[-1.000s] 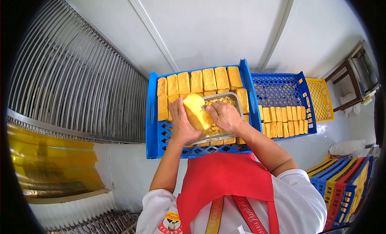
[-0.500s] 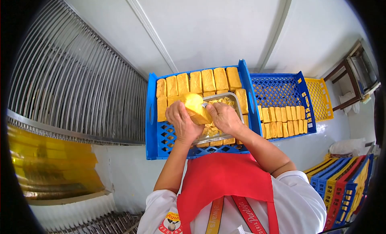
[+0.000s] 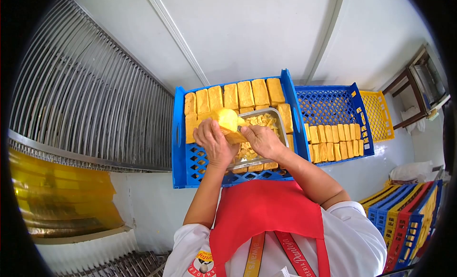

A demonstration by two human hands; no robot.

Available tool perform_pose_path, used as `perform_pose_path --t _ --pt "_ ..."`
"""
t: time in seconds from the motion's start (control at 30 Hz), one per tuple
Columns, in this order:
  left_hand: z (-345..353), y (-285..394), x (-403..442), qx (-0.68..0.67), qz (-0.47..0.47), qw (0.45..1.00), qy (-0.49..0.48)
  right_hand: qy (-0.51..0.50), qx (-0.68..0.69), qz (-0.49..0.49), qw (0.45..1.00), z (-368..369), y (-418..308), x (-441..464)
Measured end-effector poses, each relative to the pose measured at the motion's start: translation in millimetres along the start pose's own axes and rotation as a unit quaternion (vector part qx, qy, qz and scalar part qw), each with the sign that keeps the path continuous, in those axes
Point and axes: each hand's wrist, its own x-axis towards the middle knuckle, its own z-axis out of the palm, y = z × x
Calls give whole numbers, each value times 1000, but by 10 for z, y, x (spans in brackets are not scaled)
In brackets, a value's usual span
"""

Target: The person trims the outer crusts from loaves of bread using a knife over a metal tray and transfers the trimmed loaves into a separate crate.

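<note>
The left grip (image 3: 213,143) is clasped around a yellow loaf (image 3: 226,119), holding it from the left and beneath, tilted, with a bright yellow face turned up. The right grip (image 3: 264,143) is clenched at the loaf's right end, its fingertips beside a yellow shaving (image 3: 242,121); the knife blade, visible in this grip half a second ago, is hidden now. The loaf is in the air above the left side of a metal tray (image 3: 284,127).

In the tray lie loose yellow scraps (image 3: 263,120). The tray rests in a blue crate (image 3: 179,151), nearer its right edge than its left, among browned loaves (image 3: 245,92). Seven of these line the crate's far edge; others show at the left edge, beside the tray's right side, and along the near edge below it. Bare lattice shows at the near left corner.

Just past the crate's right edge stands a second blue crate (image 3: 328,103), with two rows of bread pieces (image 3: 337,133) towards its near edge. A yellow crate (image 3: 376,113) is beyond that. A slatted metal rack (image 3: 95,86) stands to the left, and a red apron (image 3: 271,208) is below the arms.
</note>
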Motion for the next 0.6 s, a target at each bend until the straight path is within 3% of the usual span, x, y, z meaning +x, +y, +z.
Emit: perform_pose_path --t 0.2,0.3,0.37,0.47,0.6 --pt "27 -20 -48 9 22 999 26 -50 31 90 994 -28 -71 -7" --pt "17 -51 -78 8 34 999 26 -109 131 160 972 -69 -52 -3" --pt "-24 -83 -36 -3 48 999 18 -139 282 193 929 -65 -22 1" --pt "-49 -128 -40 -34 54 998 0 -123 368 193 901 -48 37 -7" --pt "-116 -164 -98 -72 21 997 -31 -112 378 197 898 -206 186 89"
